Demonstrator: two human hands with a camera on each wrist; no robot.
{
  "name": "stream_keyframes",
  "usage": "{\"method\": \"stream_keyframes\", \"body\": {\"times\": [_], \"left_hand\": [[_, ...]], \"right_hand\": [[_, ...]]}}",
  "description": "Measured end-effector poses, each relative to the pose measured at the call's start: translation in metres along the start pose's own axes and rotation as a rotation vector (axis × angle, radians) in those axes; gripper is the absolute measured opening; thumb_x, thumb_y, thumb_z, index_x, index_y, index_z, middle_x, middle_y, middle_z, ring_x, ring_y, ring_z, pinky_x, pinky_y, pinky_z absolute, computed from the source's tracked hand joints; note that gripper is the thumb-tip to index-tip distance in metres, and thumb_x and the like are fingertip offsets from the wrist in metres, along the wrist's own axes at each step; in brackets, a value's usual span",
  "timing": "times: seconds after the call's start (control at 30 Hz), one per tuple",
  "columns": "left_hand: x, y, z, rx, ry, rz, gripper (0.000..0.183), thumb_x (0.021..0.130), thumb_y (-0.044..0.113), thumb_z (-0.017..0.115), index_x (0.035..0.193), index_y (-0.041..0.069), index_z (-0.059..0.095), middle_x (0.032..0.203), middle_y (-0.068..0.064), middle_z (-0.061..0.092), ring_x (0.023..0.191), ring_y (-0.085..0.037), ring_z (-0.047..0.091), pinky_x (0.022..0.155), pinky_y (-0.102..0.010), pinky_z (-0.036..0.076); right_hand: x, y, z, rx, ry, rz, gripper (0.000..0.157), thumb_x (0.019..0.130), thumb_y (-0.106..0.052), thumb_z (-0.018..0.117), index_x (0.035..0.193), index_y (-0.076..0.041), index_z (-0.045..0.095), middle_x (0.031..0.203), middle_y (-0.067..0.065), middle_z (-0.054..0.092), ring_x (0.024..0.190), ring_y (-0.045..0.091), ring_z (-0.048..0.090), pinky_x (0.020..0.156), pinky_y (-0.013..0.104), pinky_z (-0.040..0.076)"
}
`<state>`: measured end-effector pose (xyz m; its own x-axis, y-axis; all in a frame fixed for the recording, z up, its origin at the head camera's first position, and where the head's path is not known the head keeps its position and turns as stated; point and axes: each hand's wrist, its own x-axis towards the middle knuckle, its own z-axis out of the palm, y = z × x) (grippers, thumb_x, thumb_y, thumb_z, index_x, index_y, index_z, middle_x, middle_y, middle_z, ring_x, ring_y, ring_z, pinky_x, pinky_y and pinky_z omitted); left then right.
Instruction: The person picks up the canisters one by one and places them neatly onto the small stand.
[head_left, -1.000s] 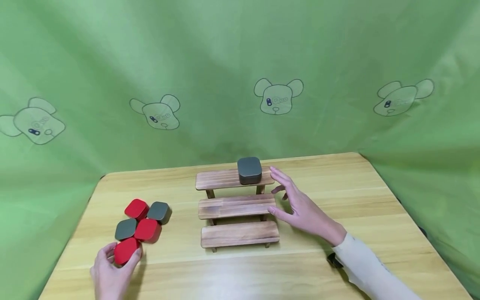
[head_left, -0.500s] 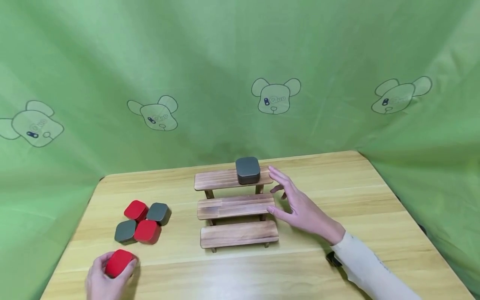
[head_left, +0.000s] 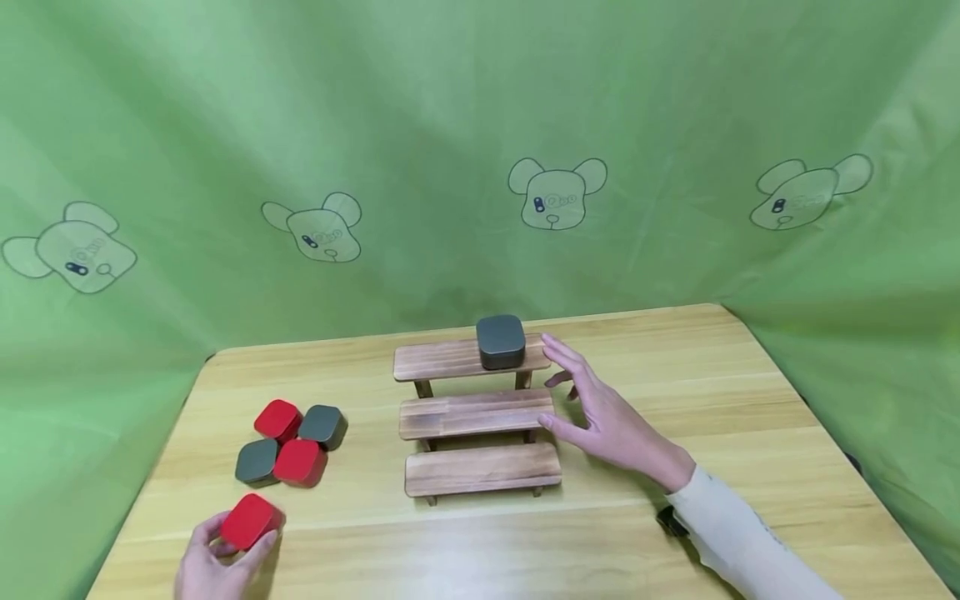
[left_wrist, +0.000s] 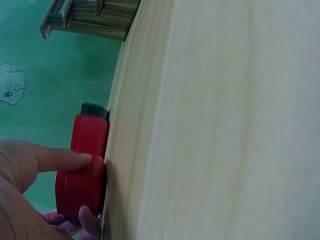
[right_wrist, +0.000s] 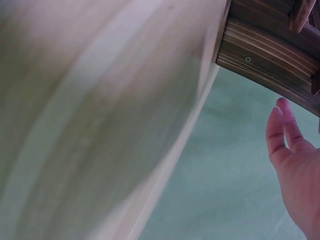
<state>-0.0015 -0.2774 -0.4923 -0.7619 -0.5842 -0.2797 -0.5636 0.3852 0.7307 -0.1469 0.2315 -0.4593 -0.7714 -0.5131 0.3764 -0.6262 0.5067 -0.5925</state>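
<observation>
At the table's near left, my left hand [head_left: 213, 558] holds a red rounded-square tin [head_left: 251, 522] between thumb and fingers. The left wrist view shows a lid seam on this tin [left_wrist: 80, 187], close over the wood. Just beyond it, two other red tins [head_left: 278, 420] and two dark grey tins [head_left: 257, 462] lie bunched together. My right hand [head_left: 600, 417] rests at the right side of a three-step wooden stand [head_left: 480, 469], fingertips by the top step and thumb at the middle one. Another dark grey tin [head_left: 501, 340] sits on the top step, right of its middle.
The light wood table [head_left: 360, 550] runs back to a green curtain [head_left: 435, 208] printed with bear heads, which also hangs at both sides. Beneath the right sleeve [head_left: 742, 529] a small black object [head_left: 671, 522] shows.
My left hand has drawn the red tin away from the bunch toward the near edge, leaving a gap between them. My right hand and the stand have kept their places.
</observation>
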Motion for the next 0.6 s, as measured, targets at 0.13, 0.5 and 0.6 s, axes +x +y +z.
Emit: {"method": "stream_keyframes", "body": {"times": [0.13,0.5,0.6], "left_hand": [[0.0,0.001,0.0,-0.019,-0.023,-0.005,0.088,0.09,0.022,0.092,0.153,-0.014,0.04,0.128,-0.034,0.058,0.111,-0.045,0.055,0.073,-0.032,0.048],[-0.007,0.008,0.003,-0.114,0.055,0.07,0.084,0.087,0.032,0.096,0.152,-0.001,0.055,0.119,-0.01,0.066,0.094,-0.012,0.055,0.069,-0.021,0.047],[-0.011,0.013,0.002,-0.161,0.085,0.1,0.081,0.087,0.028,0.097,0.151,0.001,0.055,0.118,-0.001,0.066,0.094,-0.009,0.055,0.071,-0.019,0.045]], "right_hand": [[0.0,0.002,0.0,0.005,-0.001,0.002,0.099,0.101,-0.03,0.079,0.176,-0.026,0.014,0.182,0.0,0.013,0.158,0.039,0.033,0.111,0.071,0.04],[0.0,0.002,0.0,0.0,0.001,-0.002,0.099,0.101,-0.029,0.079,0.175,-0.026,0.014,0.182,0.0,0.013,0.157,0.037,0.035,0.111,0.07,0.041],[0.0,0.003,0.0,-0.004,0.004,-0.011,0.098,0.101,-0.029,0.079,0.175,-0.025,0.015,0.182,0.001,0.014,0.154,0.037,0.04,0.11,0.07,0.043]]}}
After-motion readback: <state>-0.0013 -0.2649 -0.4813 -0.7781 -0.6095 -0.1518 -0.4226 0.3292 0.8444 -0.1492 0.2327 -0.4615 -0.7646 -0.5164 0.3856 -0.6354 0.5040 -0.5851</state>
